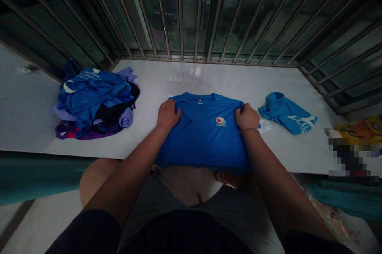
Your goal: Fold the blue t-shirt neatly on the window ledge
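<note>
A blue T-shirt (199,138) lies spread front side up on the white ledge, its collar away from me and a small star badge on the chest. Its lower hem hangs over the near edge of the ledge. My left hand (169,114) is closed on the cloth near the shirt's left shoulder as I see it. On the opposite shoulder, my right hand (248,117) grips the sleeve area, with a thin band around the wrist. Fingertips of both hands are partly hidden by the cloth.
A heap of blue, purple and dark clothes (95,103) sits at the left of the white ledge (149,83). To the right lies a folded light blue shirt (288,113). A yellow item (358,132) is at the far right. Metal bars (179,15) line the window behind.
</note>
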`<state>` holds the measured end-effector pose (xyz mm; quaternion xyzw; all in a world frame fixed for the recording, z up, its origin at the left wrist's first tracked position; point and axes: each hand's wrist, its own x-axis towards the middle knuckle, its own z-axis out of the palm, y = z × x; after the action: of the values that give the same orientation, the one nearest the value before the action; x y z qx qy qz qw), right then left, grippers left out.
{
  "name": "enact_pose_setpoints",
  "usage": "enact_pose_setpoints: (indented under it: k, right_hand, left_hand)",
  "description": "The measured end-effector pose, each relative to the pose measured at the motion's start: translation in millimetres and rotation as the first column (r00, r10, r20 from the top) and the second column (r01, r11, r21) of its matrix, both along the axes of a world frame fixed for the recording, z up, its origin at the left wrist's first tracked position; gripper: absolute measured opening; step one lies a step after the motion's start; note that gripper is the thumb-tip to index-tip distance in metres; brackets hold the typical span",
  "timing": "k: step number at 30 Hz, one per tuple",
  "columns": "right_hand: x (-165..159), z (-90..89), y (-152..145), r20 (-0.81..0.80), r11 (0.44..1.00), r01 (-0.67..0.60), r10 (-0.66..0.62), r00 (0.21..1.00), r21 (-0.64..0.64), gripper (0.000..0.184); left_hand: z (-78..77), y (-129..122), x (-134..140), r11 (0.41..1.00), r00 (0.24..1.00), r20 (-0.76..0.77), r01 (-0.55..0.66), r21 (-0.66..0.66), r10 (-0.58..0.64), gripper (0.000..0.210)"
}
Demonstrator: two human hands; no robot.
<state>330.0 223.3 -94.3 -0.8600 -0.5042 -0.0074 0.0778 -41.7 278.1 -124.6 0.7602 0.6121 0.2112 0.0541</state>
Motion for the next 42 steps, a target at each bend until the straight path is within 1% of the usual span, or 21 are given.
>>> enact_pose_setpoints:
  k: [16, 35, 42]
  right_hand:
    - [1.4, -1.4, 0.5, -0.009, 1.0, 0.005, -0.005, 1.0, 0.004, 0.043]
    - [2.1, -4.6, 2.0, 0.023, 1.0, 0.011, -0.011, 1.0, 0.008, 0.042]
    - [1.4, -2.7, 2.2, 0.017, 1.0, 0.018, -0.018, 1.0, 0.0, 0.041]
  left_hand:
    - [-2.6, 1.6, -1.6, 1.0, 1.0, 0.006, 0.015, 0.015, -0.015, 0.048]
    - [-3.8, 2.7, -2.5, 1.0, 0.999, 0.046, 0.018, -0.017, -0.017, 0.049]
    - [-2.2, 1.3, -0.9, 1.0, 1.0, 0.022, 0.006, -0.031, -0.005, 0.051]
